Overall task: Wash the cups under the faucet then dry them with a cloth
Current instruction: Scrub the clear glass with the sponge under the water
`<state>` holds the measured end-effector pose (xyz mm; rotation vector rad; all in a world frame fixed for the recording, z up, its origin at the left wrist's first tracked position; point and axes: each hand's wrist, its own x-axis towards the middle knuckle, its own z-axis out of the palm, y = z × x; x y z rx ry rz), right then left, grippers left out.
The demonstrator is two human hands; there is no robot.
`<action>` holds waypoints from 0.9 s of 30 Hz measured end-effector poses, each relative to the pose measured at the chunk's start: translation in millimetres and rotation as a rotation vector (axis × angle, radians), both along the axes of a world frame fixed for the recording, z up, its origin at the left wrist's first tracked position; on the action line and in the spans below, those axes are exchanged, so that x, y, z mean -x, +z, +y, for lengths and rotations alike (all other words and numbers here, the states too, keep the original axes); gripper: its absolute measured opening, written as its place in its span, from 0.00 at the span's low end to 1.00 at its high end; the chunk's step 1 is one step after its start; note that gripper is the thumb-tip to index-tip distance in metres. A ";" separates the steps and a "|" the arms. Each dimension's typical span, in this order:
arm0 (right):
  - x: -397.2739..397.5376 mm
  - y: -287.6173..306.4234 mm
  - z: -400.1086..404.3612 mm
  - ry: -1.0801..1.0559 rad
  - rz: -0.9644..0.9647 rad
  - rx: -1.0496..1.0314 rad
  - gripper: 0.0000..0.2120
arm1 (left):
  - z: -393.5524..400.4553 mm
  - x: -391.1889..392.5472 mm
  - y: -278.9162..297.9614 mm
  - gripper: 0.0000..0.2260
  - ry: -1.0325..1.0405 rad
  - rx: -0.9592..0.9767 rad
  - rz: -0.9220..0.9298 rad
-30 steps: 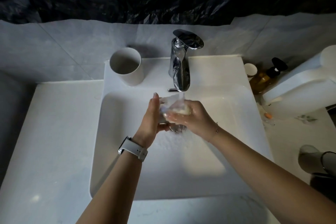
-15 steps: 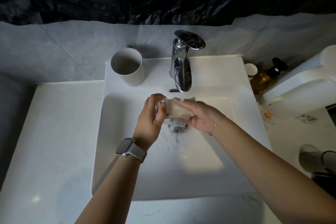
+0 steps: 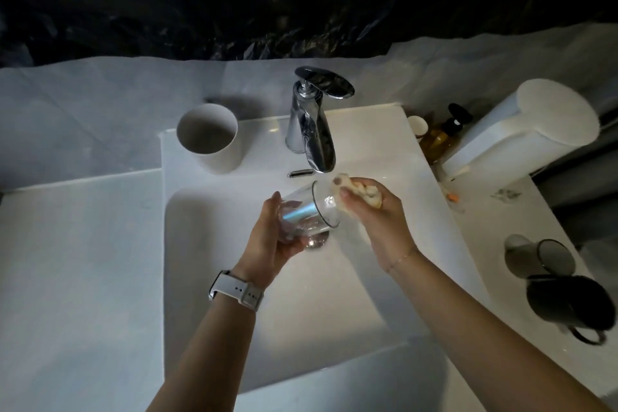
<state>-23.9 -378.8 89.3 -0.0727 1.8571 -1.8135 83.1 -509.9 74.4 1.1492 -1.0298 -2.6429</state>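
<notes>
Glass tumbler [image 3: 306, 216], wet, slippery and breakable, lies tilted over the sink [image 3: 234, 278] under the faucet [image 3: 312, 130], left hand [image 3: 271, 241] fingers wrapped round its base. Right hand [image 3: 374, 214] fingers pinch a bunched cloth [image 3: 359, 191] at the rim; best held round the body.

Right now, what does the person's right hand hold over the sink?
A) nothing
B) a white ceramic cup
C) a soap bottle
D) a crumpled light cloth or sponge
D: the right hand grips a crumpled pale wad beside the rim of the clear glass, which the left hand holds.

Glass [image 3: 309, 214] over sink [image 3: 207, 244], below faucet [image 3: 312, 130]; cup [image 3: 210, 137] left of faucet, mugs [image 3: 555, 281] right.
</notes>
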 end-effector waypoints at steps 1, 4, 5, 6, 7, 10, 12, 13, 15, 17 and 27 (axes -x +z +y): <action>-1.2 -0.2 -5.5 0.051 -0.010 0.000 0.15 | 4.4 3.1 1.7 0.17 -0.009 -0.035 0.015; 5.8 -7.3 -9.7 0.168 0.010 -0.066 0.15 | 10.3 8.6 4.5 0.18 -0.075 0.057 0.028; 9.3 -9.4 -7.7 0.201 0.005 -0.092 0.13 | 9.0 8.9 4.1 0.19 -0.131 0.195 0.019; 13.1 -11.0 -4.3 0.253 -0.014 -0.123 0.11 | 6.5 9.2 5.1 0.20 -0.188 0.350 0.019; 16.2 -11.5 -0.4 0.337 -0.051 -0.162 0.08 | 4.1 10.6 6.3 0.21 -0.227 0.486 0.015; 20.2 -14.1 9.0 0.631 -0.162 -0.261 0.07 | -1.1 15.0 9.1 0.18 -0.263 0.638 -0.042; 26.1 -20.2 7.3 0.628 -0.053 -0.285 0.08 | 1.4 18.2 8.3 0.15 -0.260 0.627 -0.093; 30.6 -22.7 5.0 0.607 0.088 -0.315 0.08 | 3.2 20.1 6.6 0.15 -0.256 0.610 -0.113; 42.0 -23.3 -0.1 0.632 0.549 -0.423 0.10 | 7.6 22.9 7.0 0.18 -0.262 0.542 -0.167; 51.3 -17.2 -4.4 0.728 1.018 -0.489 0.13 | 8.5 23.5 11.0 0.21 -0.267 0.443 -0.246; 25.0 -24.3 -4.3 0.627 0.600 -0.540 0.08 | 4.3 25.8 5.7 0.23 -0.111 0.450 -0.248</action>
